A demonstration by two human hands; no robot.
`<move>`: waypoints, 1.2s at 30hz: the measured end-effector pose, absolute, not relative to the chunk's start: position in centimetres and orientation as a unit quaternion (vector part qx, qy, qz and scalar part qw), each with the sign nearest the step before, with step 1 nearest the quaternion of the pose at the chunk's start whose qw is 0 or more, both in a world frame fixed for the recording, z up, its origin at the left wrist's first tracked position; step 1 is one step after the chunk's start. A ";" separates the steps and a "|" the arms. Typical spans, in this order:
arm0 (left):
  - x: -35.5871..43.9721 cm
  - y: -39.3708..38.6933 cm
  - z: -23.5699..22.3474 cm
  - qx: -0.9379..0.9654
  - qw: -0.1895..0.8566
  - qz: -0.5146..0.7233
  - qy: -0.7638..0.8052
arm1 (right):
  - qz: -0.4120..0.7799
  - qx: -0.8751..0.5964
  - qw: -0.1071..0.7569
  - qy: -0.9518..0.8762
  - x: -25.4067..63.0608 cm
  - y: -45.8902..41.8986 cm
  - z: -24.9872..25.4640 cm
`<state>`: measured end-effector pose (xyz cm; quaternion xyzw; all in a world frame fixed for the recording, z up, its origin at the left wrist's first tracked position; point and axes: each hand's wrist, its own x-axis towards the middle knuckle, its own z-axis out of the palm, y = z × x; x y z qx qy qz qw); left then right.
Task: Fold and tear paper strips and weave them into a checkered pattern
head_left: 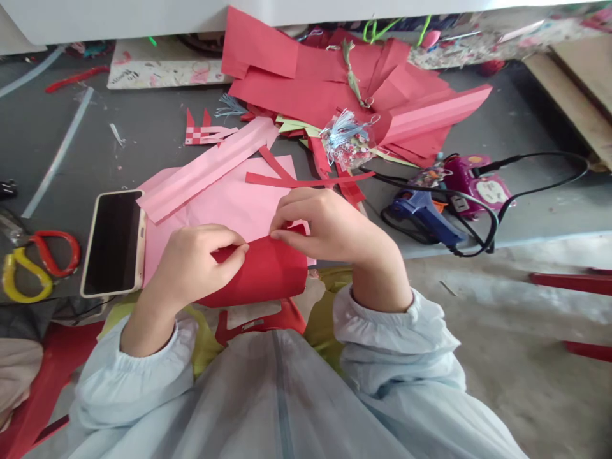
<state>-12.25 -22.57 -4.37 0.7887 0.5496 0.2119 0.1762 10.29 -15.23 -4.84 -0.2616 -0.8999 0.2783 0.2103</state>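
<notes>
A sheet of red paper (pixel 268 271), curled over at the table's front edge, is pinched between both hands. My left hand (pixel 198 261) has thumb and forefinger closed on its upper edge. A short way to the right, my right hand (pixel 325 226) pinches the same edge, fingers bent. Under and behind the hands lie pink paper sheets (pixel 224 185), with a folded pink strip (pixel 210 169) across them. Thin red paper strips (pixel 310 183) rest just beyond my right hand. The red paper's underside and part of its far edge are hidden.
A phone (pixel 115 242) and scissors with red and yellow handles (pixel 41 264) lie at left. Red paper (pixel 306 92) is piled at the back, with a blue tassel (pixel 344 131) in front. A blue glue gun (pixel 425 213) with a looping black cable sits at right.
</notes>
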 end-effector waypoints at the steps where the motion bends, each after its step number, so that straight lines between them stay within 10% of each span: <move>1: -12.2 -22.6 -4.4 0.788 0.174 0.215 0.550 | 0.277 -0.263 0.211 -0.900 10.4 -15.2 -4.9; 36: -11.9 -22.7 -4.7 0.782 0.175 0.246 0.545 | 0.332 -0.262 0.240 -0.874 11.3 -14.1 -4.8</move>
